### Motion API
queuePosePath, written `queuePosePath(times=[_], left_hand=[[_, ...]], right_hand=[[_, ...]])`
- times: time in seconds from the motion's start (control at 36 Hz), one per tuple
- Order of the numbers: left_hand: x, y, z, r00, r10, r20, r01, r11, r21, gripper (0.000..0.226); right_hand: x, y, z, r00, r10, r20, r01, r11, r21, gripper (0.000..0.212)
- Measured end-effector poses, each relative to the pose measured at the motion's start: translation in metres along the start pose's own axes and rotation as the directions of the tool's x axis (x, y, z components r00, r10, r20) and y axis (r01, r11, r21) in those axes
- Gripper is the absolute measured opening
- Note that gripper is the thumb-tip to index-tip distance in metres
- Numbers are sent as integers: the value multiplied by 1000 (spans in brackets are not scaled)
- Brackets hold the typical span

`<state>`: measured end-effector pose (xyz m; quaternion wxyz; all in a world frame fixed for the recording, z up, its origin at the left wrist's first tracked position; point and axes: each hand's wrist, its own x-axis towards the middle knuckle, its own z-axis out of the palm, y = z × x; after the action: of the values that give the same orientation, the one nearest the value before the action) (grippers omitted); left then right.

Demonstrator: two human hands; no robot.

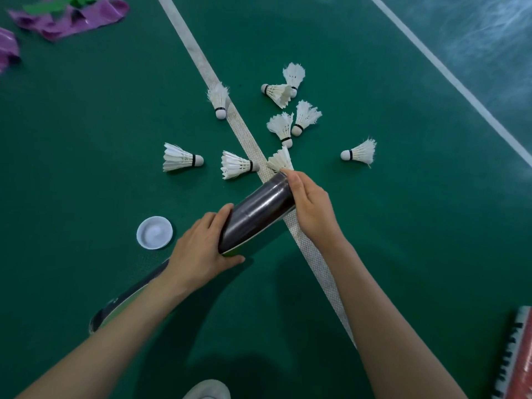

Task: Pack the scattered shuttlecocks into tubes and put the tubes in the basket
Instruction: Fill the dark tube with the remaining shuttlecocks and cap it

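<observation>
You see crumpled purple plastic sheets (74, 21) far left on the green court floor (86, 139). A worn white tape line (245, 136) crosses it diagonally.

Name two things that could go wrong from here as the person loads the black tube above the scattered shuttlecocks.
1. The shuttlecock at the mouth of the tube has its feathers fanned out beside the right hand; pushed in askew, they could bend or crush.
2. The lid lies apart on the floor, left of the left hand gripping the tube's lower end; uncapped, the tilted tube might spill anything packed when moved.
</observation>
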<state>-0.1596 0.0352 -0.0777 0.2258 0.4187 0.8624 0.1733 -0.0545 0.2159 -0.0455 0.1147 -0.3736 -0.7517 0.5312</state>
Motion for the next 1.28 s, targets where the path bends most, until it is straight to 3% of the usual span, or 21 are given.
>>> queuePosePath(times=[0.08, 0.17, 0.22, 0.28, 0.39, 0.47, 0.56, 0.69, 0.78, 0.89, 1.06, 1.17, 1.22, 1.28], left_hand=[[4, -6, -1, 999, -49, -18, 50, 998, 48, 103], [14, -10, 0, 993, -117, 36, 114, 991, 76, 101], [21, -15, 0, 985, -166, 51, 163, 984, 68, 99], [26, -21, -1, 977, -209, 44, 206, 977, 47, 98], [32, -30, -2, 970, -240, 34, 238, 970, 40, 100], [31, -34, 1, 968, -247, 49, 244, 969, 45, 99], [29, -38, 3, 966, -250, 65, 247, 968, 52, 98], [28, -41, 2, 966, -249, 74, 247, 968, 38, 101], [28, -41, 0, 969, -235, 71, 233, 972, 28, 101], [27, -39, -3, 972, -224, 68, 223, 975, 14, 102], [27, -24, -3, 979, -197, 51, 196, 980, 19, 107], [27, -13, -3, 983, -175, 46, 176, 984, 4, 110], [27, -7, -3, 984, -171, 48, 171, 985, 1, 110], [25, -2, -4, 985, -164, 51, 164, 986, -1, 108]], right_hand=[[9, 2, 5, 997, 38, 61, -44, 995, 95, 45], [22, 8, 13, 998, 58, -4, -58, 996, 69, 36], [36, 15, 17, 996, 71, -62, -71, 997, -1, 33], [54, 23, 18, 998, 37, -55, -46, 982, -183, 36], [89, 30, 24, 995, -39, 88, 85, 784, -615, 52], [105, 22, 30, 979, -128, 161, 205, 597, -776, 56], [111, 18, 34, 974, -100, 203, 225, 486, -844, 57], [101, 30, 31, 961, -70, 268, 274, 397, -876, 57], [92, 33, 27, 956, -146, 254, 288, 311, -906, 46], [85, 31, 17, 965, -108, 238, 256, 198, -946, 29], [75, 35, -5, 982, -56, 179, 186, 187, -965, 26], [66, 44, -19, 986, -96, 138, 155, 206, -966, 25], [63, 48, -24, 984, -148, 101, 138, 261, -955, 24], [59, 48, -27, 971, -239, 1, 97, 389, -916, 21]])
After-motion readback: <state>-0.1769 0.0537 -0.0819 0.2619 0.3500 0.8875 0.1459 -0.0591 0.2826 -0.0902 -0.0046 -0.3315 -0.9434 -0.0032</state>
